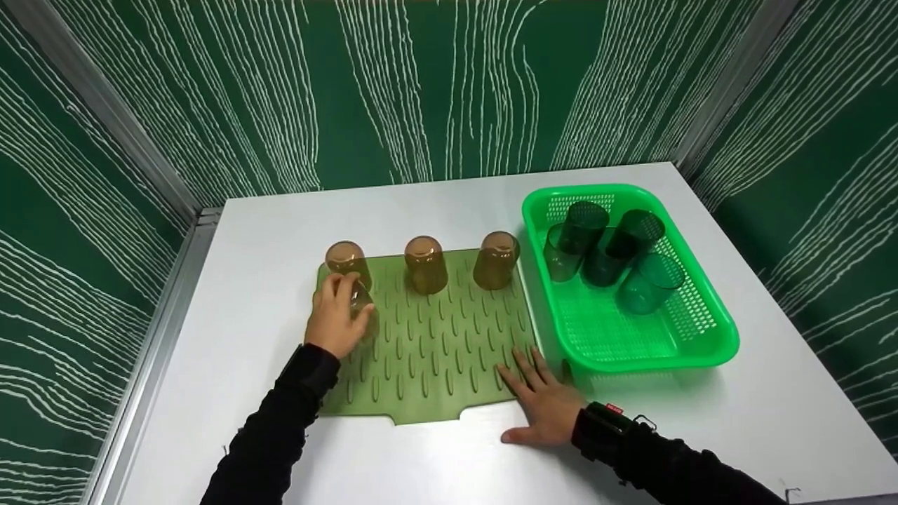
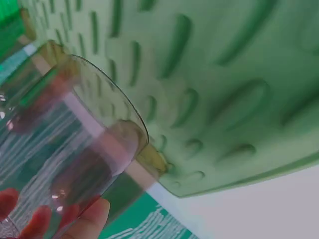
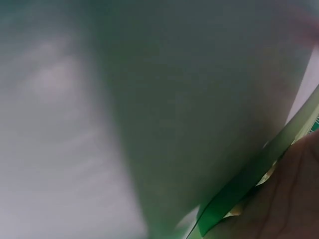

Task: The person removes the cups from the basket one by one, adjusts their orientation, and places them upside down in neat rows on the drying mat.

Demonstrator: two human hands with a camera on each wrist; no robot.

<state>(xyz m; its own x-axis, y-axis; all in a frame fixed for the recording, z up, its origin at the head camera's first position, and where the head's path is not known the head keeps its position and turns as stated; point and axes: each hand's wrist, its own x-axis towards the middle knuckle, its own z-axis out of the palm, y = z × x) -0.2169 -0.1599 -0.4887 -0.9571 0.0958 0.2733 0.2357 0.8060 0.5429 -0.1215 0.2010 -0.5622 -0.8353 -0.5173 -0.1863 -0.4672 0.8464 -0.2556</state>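
My left hand [image 1: 335, 317] grips a clear brownish cup [image 1: 361, 303] just above the left part of the green ribbed drying mat [image 1: 435, 337]. The left wrist view shows that cup [image 2: 65, 144] close up, tilted, with fingertips [image 2: 84, 221] on its side and the mat [image 2: 224, 84] behind it. Three brown cups stand upside down along the mat's far edge: left [image 1: 346, 261], middle [image 1: 425, 263], right [image 1: 497, 259]. My right hand [image 1: 541, 400] lies flat with its fingers spread on the mat's near right corner. The right wrist view is a blur of white table and the mat's edge [image 3: 249, 184].
A bright green plastic basket [image 1: 694, 337] stands to the right of the mat and holds several dark green cups [image 1: 607, 249] lying on their sides. The white table [image 1: 266, 231] ends at green patterned walls on three sides. A metal rail [image 1: 158, 337] runs along the left edge.
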